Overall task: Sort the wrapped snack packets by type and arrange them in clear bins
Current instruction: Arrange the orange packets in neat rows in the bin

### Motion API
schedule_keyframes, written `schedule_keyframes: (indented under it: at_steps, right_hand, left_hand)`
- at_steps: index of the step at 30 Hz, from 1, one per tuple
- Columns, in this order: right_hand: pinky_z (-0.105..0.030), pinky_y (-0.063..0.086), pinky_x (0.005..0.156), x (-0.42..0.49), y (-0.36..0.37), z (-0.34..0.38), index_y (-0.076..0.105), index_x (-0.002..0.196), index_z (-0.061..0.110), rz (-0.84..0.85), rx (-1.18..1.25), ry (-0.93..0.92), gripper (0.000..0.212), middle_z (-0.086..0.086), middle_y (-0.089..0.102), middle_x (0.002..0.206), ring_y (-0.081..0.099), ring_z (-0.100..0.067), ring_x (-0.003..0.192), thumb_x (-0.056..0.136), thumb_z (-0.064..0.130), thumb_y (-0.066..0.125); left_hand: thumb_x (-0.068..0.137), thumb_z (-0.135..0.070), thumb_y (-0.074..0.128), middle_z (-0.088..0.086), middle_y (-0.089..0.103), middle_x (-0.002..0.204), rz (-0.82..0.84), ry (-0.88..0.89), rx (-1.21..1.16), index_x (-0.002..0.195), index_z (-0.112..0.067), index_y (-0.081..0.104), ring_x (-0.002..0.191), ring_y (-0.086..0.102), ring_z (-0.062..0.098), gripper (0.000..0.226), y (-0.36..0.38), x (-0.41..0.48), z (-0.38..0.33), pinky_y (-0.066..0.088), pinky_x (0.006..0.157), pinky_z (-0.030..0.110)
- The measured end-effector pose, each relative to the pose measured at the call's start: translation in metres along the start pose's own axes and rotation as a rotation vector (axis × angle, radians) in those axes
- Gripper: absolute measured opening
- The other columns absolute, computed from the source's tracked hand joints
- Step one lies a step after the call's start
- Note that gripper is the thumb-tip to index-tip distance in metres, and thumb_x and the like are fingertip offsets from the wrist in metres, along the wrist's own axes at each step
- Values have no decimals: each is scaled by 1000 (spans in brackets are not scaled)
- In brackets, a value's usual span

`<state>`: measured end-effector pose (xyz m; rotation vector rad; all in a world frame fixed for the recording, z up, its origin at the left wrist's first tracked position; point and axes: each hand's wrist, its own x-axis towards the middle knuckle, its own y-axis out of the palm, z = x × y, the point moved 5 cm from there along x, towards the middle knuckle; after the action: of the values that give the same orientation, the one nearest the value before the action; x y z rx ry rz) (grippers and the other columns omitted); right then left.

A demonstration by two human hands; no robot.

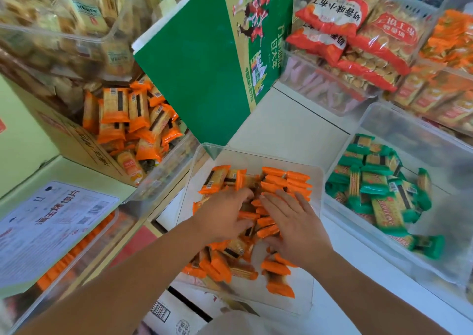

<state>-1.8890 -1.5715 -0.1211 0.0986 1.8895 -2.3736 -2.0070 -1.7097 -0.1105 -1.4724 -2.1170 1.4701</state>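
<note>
middle bin (303, 286): clear, stood on the white desk (281, 124), partly filled with orange packets (284, 181) — some lined on edge in its far right corner, the rest loose.
left hand (225, 214): lay on the pile left of the middle bin's centre, fingers bent down among the packets; whether its grip held one could not be told.
right hand (294, 227): just beside the left hand — grip spread, palm flat on the packets.
green packets (384, 194): lay in a second clear bin (409, 124), right of the middle bin.
cardboard box (74, 140): left of and beyond the middle bin, held more orange packets.
green carton (192, 66): stood behind the middle bin.
</note>
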Motion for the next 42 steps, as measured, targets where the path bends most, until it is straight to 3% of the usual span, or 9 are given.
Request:
schedule_keyframes:
  at_steps: [4, 11, 18, 23, 27, 29, 32, 37, 42]
  right_hand:
    - [-55, 32, 118, -1, -3, 1, 43, 152, 22, -23, 0, -13, 87, 5, 50, 144, 44, -23, 136, 77, 58, 68]
    - [-52, 32, 118, 2, -2, -1, 41, 153, 25, 24, -4, 52, 83, 5, 47, 142, 42, -25, 136, 80, 62, 54]
    - [-45, 43, 106, 23, -2, 5, 60, 134, 23, 17, 45, 84, 83, 1, 51, 123, 47, -27, 117, 59, 48, 87]
    - [-45, 45, 104, 24, 0, 2, 54, 142, 27, 45, 91, 89, 87, 3, 49, 128, 44, -27, 122, 65, 53, 85]
    - [-45, 48, 102, 23, -9, -3, 59, 138, 23, 20, 115, 67, 86, 4, 56, 126, 49, -26, 121, 62, 53, 87]
    - [-47, 51, 100, 19, -9, -5, 63, 135, 20, -14, 110, 42, 85, 4, 60, 123, 54, -26, 117, 60, 49, 91]
    - [-45, 51, 101, 13, -8, -9, 63, 134, 21, -57, 107, 33, 81, 5, 61, 124, 55, -24, 119, 62, 48, 89]
    - [-44, 45, 108, 9, -10, -4, 59, 137, 22, -60, 43, 1, 75, 4, 56, 129, 50, -25, 124, 74, 63, 65]
    - [-43, 44, 110, 10, -12, -5, 57, 138, 26, -37, 69, 45, 76, 7, 55, 130, 49, -22, 127, 73, 63, 72]
  left_hand:
    - [94, -36, 68, -8, 65, 124, -40, 133, 385, 138, -28, 49, 116, 54, 18, 48, 8, -16, -9, 28, 98, 41]
    - [90, -32, 62, -7, 63, 101, -373, 164, 43, 119, -23, 67, 93, 61, 16, 30, -15, -57, 7, 55, 70, 35]
    - [89, -32, 66, -12, 57, 91, -566, -127, -324, 106, -27, 66, 79, 56, 7, 18, -48, -60, 20, 48, 66, 26]
    - [91, -29, 71, -4, 62, 118, -509, -294, -45, 131, -21, 61, 106, 60, 19, 43, -51, -58, 34, 58, 80, 36]
    - [87, -15, 70, 7, 61, 122, -640, -57, 82, 124, -12, 63, 107, 58, 24, 37, -48, -61, 0, 55, 86, 35]
    - [94, -24, 58, -3, 62, 104, -364, 18, 43, 100, -20, 63, 95, 61, 20, 10, -15, -54, -23, 56, 75, 35]
    - [94, -28, 58, -3, 63, 102, 22, -64, 135, 92, -21, 61, 101, 62, 23, 7, 39, -46, -20, 55, 81, 40]
    - [89, -27, 68, 4, 67, 108, 74, -150, 205, 106, -18, 67, 100, 65, 25, 20, 44, -27, -17, 57, 81, 36]
    - [84, -41, 74, 2, 66, 97, 139, -214, -41, 91, -22, 62, 92, 63, 23, 24, 43, -27, -10, 47, 70, 31]
